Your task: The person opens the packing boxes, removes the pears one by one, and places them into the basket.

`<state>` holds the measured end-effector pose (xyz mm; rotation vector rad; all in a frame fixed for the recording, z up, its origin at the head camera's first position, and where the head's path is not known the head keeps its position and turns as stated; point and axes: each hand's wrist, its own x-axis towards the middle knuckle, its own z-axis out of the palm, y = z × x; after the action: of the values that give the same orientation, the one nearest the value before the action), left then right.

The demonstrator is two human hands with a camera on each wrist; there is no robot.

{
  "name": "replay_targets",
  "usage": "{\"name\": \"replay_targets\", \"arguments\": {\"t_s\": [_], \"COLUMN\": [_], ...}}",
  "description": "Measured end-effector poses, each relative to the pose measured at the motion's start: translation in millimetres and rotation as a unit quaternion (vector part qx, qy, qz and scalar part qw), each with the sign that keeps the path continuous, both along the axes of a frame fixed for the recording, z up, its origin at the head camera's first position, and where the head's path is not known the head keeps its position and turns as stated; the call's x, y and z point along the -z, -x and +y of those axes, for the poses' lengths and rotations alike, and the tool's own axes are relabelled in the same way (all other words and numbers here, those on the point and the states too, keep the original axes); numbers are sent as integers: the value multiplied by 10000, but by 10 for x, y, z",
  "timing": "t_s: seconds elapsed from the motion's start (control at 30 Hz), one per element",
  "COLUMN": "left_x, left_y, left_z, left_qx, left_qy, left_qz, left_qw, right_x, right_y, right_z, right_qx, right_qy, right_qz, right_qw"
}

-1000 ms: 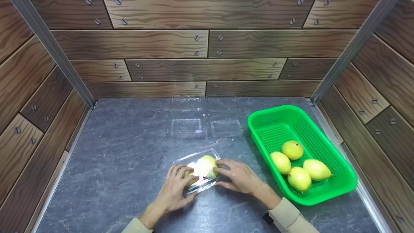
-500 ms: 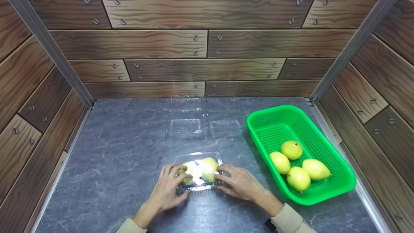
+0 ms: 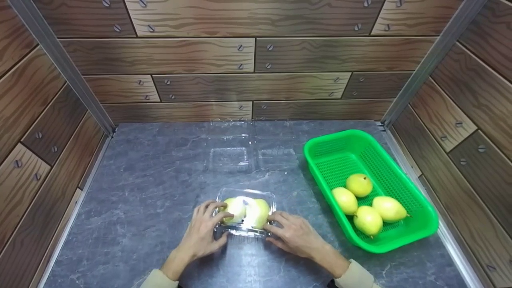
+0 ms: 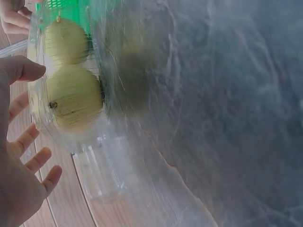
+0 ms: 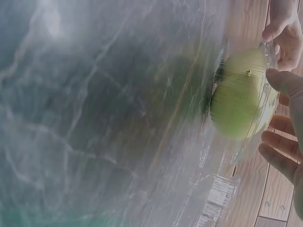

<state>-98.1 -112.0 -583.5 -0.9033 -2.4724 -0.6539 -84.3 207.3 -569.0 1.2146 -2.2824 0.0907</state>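
Note:
A clear plastic clamshell box (image 3: 245,232) with its lid down sits on the grey tabletop, two yellow-green pears (image 3: 261,213) side by side inside it. Glare whitens the middle of the lid. My left hand (image 3: 202,230) rests at the box's left side, fingertips on the lid's edge and thumb by the front corner. Opposite it, my right hand (image 3: 298,234) touches the right side with relaxed fingers. In the left wrist view, a pear (image 4: 75,99) shows through the box wall, and the left fingers are spread. The right wrist view shows a pear (image 5: 234,106) beside the right thumb.
A green perforated basket (image 3: 400,180) holding several pears (image 3: 369,221) stands at the right. Behind the box, clear plastic containers (image 3: 230,157) stand near the back wall. Wood-patterned panels (image 3: 204,56) enclose the table on three sides.
The box has turned from a slant to square with the table's front, shifting slightly left. Both hands have followed it, and the left hand has slid back toward the box's left edge.

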Motion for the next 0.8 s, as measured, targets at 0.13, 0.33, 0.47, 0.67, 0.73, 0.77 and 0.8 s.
{"name": "replay_targets", "arguments": {"t_s": [0.13, 0.33, 0.47, 0.67, 0.73, 0.77, 0.8], "left_x": [-14, -16, -22, -25, -22, -21, -21], "left_y": [17, 80, 110, 139, 153, 161, 169], "left_z": [-19, -49, -71, -101, -108, -110, -113], "left_qx": [-69, -138, -221, -259, -262, -262, -253], "left_qy": [28, 5, -13, -97, -105, -121, -145], "left_qz": [-172, -161, -221, -388, -383, -379, -371], "left_qw": [9998, 9998, 9995, 9989, 9989, 9989, 9989], "right_x": [15, 11, 11, 30, 37, 42, 47], "right_y": [-39, -88, -115, -161, -176, -183, -190], "right_z": [-25, -66, -93, -150, -174, -187, -201], "right_qx": [-22, -98, -127, -112, -97, -107, -110], "right_qy": [53, 104, 117, 84, 83, 106, 129], "right_qz": [64, 332, 494, 549, 543, 556, 571], "right_qw": [10000, 9993, 9986, 9984, 9984, 9983, 9982]}}
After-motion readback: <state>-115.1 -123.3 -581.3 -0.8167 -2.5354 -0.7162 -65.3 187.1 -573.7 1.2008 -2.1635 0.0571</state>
